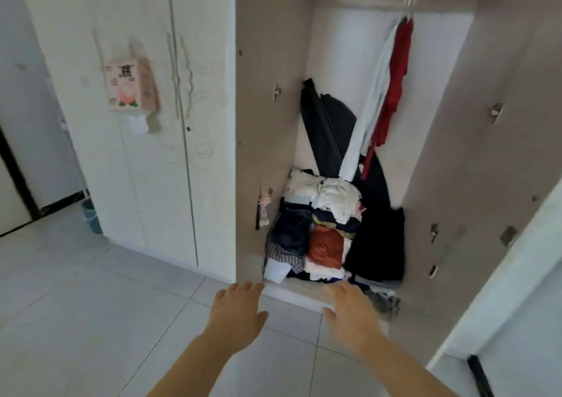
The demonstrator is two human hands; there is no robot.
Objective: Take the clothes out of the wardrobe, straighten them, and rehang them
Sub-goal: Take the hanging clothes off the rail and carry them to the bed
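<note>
Barely begun, by the look of things: nothing in either hand, nothing pulled out and laid aside. Left hand (235, 311) spread flat, palm down, fingers loosely apart, gripping nothing; right hand (352, 313) likewise splayed and empty, a little blurred. Both held out low in front of the open wardrobe (267, 98), short of its bottom ledge (304, 296) and touching no cloth. Still hanging, well above and beyond the right hand: a red garment (395, 86) and a white garment (372, 101) side by side on hangers (409, 2) at the rail, pushed to the right-hand end. Behind and below those, dark garments (330, 129) leaning or draped against the back wall; whether on hangers, impossible to tell. Just beyond both hands and slightly above: a heaped pile of clothes (319, 229) on the wardrobe floor, white, navy and rust-orange pieces jumbled together, with a black garment (378, 244) slumped directly ahead of the right hand. All left to do, apparently: taking out, straightening, rehanging. Nearest reach likely the pile's front edge, ahead between the hands.
</note>
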